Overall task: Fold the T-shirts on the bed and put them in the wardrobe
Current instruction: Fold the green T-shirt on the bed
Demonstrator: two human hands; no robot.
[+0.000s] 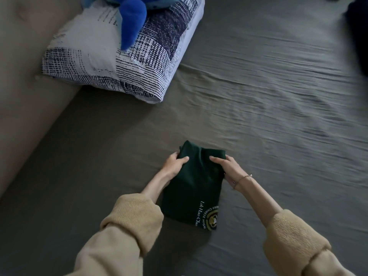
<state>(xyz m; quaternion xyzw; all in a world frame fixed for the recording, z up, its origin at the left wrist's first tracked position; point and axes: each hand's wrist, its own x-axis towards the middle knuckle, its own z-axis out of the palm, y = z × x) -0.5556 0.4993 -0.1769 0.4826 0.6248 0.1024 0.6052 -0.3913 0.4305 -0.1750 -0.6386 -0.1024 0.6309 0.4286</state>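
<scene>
A dark green T-shirt [194, 188] with a round crest and white lettering lies folded into a narrow rectangle on the grey bed sheet [268, 100]. My left hand [175, 163] grips its far left edge, thumb on top and fingers curled under. On the far right edge my right hand [227, 168] grips the same way. Both arms wear tan knitted sleeves, and a thin bracelet sits on the right wrist.
A white pillow with a navy grid print [103, 64] lies at the upper left against the beige padded headboard [25, 86], with a blue plush toy [131, 18] on it. A dark object [358, 32] shows at the upper right edge.
</scene>
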